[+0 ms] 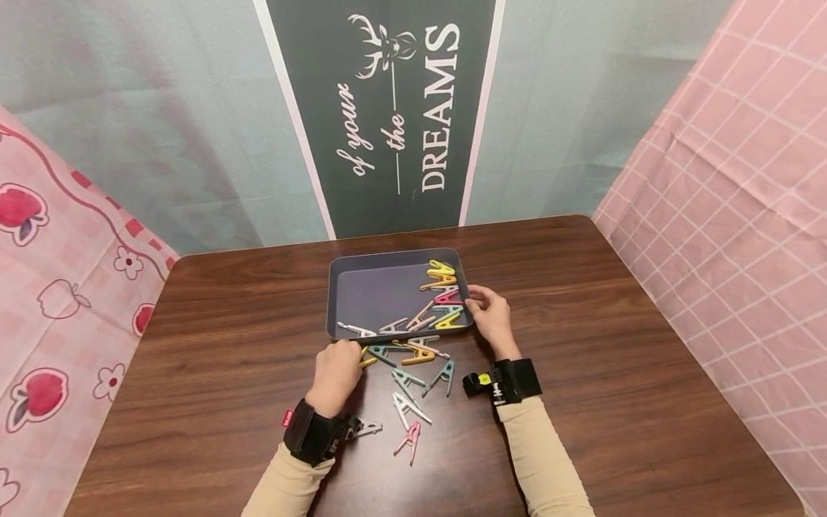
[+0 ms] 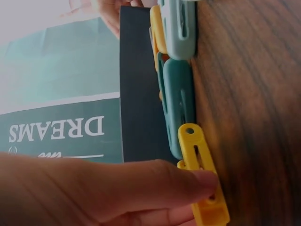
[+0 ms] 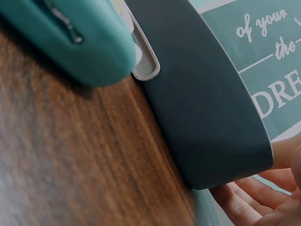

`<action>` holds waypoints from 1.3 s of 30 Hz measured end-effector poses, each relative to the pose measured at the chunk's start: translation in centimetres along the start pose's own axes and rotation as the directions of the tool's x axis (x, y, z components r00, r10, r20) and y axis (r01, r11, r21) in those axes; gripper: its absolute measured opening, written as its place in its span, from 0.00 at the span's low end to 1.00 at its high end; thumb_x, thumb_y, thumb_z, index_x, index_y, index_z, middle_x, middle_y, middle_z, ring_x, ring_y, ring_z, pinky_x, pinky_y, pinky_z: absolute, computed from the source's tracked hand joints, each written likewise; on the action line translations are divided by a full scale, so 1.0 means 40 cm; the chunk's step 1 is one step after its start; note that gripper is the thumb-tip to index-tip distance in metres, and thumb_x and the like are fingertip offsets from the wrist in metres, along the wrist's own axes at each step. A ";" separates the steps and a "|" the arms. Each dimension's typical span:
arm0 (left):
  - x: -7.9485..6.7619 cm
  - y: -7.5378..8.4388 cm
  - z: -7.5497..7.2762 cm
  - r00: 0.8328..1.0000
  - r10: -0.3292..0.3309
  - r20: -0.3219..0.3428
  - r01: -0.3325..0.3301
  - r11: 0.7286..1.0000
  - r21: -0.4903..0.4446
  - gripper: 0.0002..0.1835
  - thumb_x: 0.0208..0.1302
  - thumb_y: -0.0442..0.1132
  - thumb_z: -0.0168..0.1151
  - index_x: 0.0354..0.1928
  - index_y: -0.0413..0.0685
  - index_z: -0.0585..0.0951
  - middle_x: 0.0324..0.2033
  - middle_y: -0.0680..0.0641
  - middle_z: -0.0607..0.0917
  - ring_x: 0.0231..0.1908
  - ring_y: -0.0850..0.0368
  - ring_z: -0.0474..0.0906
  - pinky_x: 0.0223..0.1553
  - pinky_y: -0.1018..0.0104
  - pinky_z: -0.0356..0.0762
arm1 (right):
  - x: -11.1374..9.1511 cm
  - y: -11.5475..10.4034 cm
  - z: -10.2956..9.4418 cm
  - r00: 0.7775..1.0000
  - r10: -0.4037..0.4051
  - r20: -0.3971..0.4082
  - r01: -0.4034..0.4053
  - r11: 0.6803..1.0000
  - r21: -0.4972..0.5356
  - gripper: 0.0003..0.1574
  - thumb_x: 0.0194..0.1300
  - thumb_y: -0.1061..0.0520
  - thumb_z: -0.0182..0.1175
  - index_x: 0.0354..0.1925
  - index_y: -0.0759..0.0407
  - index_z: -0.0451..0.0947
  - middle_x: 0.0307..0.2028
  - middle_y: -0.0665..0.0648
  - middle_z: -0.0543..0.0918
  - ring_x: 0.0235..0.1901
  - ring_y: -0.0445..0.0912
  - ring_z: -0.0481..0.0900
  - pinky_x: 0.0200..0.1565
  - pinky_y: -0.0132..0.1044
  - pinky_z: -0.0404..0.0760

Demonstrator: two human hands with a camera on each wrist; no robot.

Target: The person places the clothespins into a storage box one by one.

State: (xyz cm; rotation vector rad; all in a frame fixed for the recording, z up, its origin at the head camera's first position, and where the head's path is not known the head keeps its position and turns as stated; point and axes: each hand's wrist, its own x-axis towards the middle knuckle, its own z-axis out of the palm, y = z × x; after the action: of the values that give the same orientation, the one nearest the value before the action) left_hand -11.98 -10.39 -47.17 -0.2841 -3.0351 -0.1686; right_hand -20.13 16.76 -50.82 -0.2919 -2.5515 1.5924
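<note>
My left hand [image 1: 337, 372] pinches a yellow clothespin [image 2: 203, 176] by the front left part of the shallow dark grey tray [image 1: 377, 291]. The thumb [image 2: 183, 184] lies across the pin in the left wrist view. Holding the tray's right side, near the front corner, is my right hand [image 1: 492, 319]; its fingers [image 3: 256, 193] reach around that corner. Inside the tray, clothespins cluster at the right, among them an orange one [image 1: 439, 280] and a red one [image 1: 448, 296]. White pins [image 1: 358, 330] lie along its front wall.
Several loose clothespins lie before the tray: a dark teal one [image 1: 381, 352], an orange one [image 1: 420, 356], a white one [image 1: 408, 408] and a pink one [image 1: 410, 439]. The brown wooden table [image 1: 620, 373] meets curtains at the back and sides.
</note>
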 end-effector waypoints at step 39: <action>0.053 -0.100 -0.081 0.991 0.127 -0.042 -0.133 0.925 -0.356 0.12 0.51 0.27 0.67 0.40 0.37 0.85 0.33 0.43 0.84 0.32 0.54 0.78 0.36 0.60 0.80 | -0.007 -0.011 -0.004 1.000 0.000 0.015 0.000 1.000 -0.012 0.20 0.66 0.63 0.57 0.57 0.62 0.77 0.52 0.68 0.83 0.52 0.58 0.82 0.47 0.38 0.81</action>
State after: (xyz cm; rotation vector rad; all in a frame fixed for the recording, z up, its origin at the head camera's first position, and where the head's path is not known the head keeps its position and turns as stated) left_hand -14.56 -14.31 -44.15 -0.5044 -2.9356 -0.7142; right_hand -19.87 16.64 -50.37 -0.2829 -2.5730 1.5853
